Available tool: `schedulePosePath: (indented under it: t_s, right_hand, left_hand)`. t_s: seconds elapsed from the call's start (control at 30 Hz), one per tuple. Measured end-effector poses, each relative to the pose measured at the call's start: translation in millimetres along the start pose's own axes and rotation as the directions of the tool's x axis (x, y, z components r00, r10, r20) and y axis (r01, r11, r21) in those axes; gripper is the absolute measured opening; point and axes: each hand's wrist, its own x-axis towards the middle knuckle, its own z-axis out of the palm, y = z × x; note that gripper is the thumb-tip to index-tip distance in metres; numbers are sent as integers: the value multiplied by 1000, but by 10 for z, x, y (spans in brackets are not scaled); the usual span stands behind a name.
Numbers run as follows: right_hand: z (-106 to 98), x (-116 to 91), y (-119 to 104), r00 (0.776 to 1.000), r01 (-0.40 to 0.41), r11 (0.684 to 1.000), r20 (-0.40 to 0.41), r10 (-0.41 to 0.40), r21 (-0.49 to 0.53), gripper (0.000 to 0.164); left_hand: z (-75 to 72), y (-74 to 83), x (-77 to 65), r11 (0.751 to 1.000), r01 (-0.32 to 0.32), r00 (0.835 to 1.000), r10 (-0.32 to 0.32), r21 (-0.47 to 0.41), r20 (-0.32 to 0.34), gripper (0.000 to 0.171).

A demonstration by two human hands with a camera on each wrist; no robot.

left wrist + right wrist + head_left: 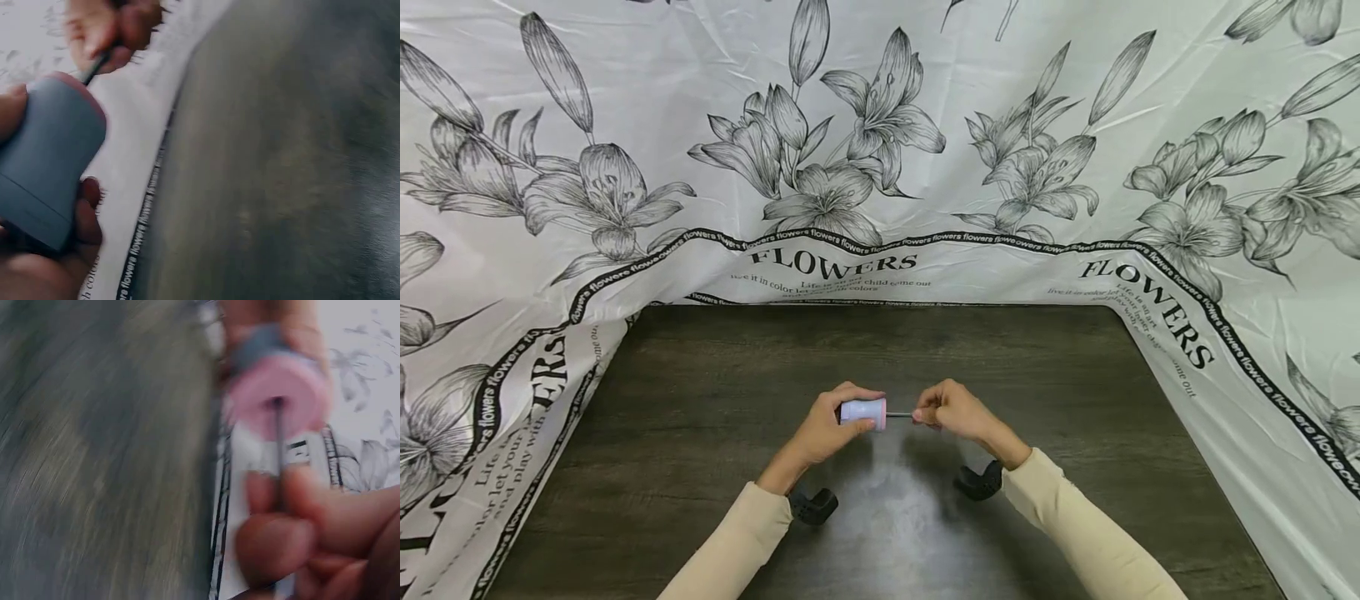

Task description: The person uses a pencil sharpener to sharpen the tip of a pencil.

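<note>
My left hand (831,425) grips a small pale blue pencil sharpener (863,412), fingers over its top and thumb along its near side. The sharpener lies sideways, and its pink end faces right. In the right wrist view that pink end (294,394) shows a round hole at its centre. A thin dark pencil (899,414) runs into the hole, its tip hidden inside. Thumb and fingers of my right hand (955,410) pinch the pencil a short way from the sharpener. Both hands are over the middle of the table, and the wrist views are blurred.
The dark wood-grain table (715,358) lies beneath both hands. A white cloth (925,200) with printed flowers and lettering hangs behind it and along both sides. Black curved wrist mounts (814,506) show below each wrist.
</note>
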Motion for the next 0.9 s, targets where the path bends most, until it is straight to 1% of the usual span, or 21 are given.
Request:
schedulePosePath:
  t_s: [0.03,0.07,0.1,0.13,0.2,0.23,0.27,0.3,0.37,0.4,0.43,0.47,0.5,0.53,0.57,0.6,0.63,0.67,0.73,0.83,0.9]
  right_hand:
    - [-39,16,-12,995,-76,995,66,72,62,21]
    - [-70,31,-14,983,-144,984,127,130,105,23]
    - [-94,44,-13,970,-189,974,179,165,127,25]
    - [-111,52,-7,958,-227,964,213,194,139,25]
    - [-122,53,10,944,-258,957,247,219,137,26]
    - [-117,49,17,944,-252,959,252,213,133,27]
    - [-105,42,24,952,-225,967,241,191,120,26]
    - [-91,32,29,964,-180,979,217,157,92,25]
    - [-48,10,31,989,-64,998,131,63,-2,21]
    - [-23,-2,30,997,2,998,77,3,-68,18]
    - [3,-15,30,998,67,987,20,-64,-147,14]
    - [32,-29,31,990,121,965,-40,-134,-231,12]
    - [61,-41,34,974,165,937,-97,-203,-307,11]
    - [91,-51,38,951,203,901,-143,-275,-384,14]
    - [120,-60,49,921,233,858,-179,-346,-458,16]
    - [148,-65,62,887,261,815,-205,-414,-517,17]
    - [174,-68,76,849,284,770,-223,-479,-571,19]
    - [197,-66,96,810,302,725,-235,-538,-619,20]
    - [237,-56,141,730,326,633,-238,-640,-702,21]
    - [274,-39,205,630,346,535,-232,-741,-771,17]
    - [292,-29,237,571,351,480,-222,-790,-804,11]
  left_hand:
    - [28,-10,-19,999,-32,999,32,25,-11,37]
    - [53,-19,-36,997,-60,998,61,48,-22,37]
    - [75,-29,-51,994,-84,996,86,72,-34,38]
    - [95,-36,-63,990,-100,994,105,99,-44,39]
    - [119,-33,-86,984,-103,992,113,145,-58,42]
    - [124,-33,-94,982,-92,993,104,165,-63,43]
    - [123,-33,-98,982,-77,993,90,175,-71,43]
    - [117,-30,-102,982,-55,994,71,182,-80,42]
    - [88,-21,-99,984,7,994,12,179,-106,38]
    - [66,-14,-91,986,40,993,-21,164,-119,36]
    - [40,-6,-80,987,75,990,-57,142,-127,34]
    - [10,8,-66,987,110,987,-95,117,-130,33]
    - [-20,21,-50,986,146,983,-135,86,-126,32]
    - [-51,34,-34,981,190,976,-183,49,-114,32]
    - [-82,48,-18,972,234,968,-232,9,-93,33]
    - [-114,65,-5,960,279,958,-281,-41,-61,35]
    - [-145,80,4,941,326,944,-329,-92,-25,38]
    - [-173,97,12,918,371,928,-373,-140,15,40]
    - [-226,130,15,865,448,894,-436,-226,105,47]
    - [-280,171,15,785,533,846,-485,-315,224,55]
    - [-296,190,15,744,574,818,-503,-342,279,57]
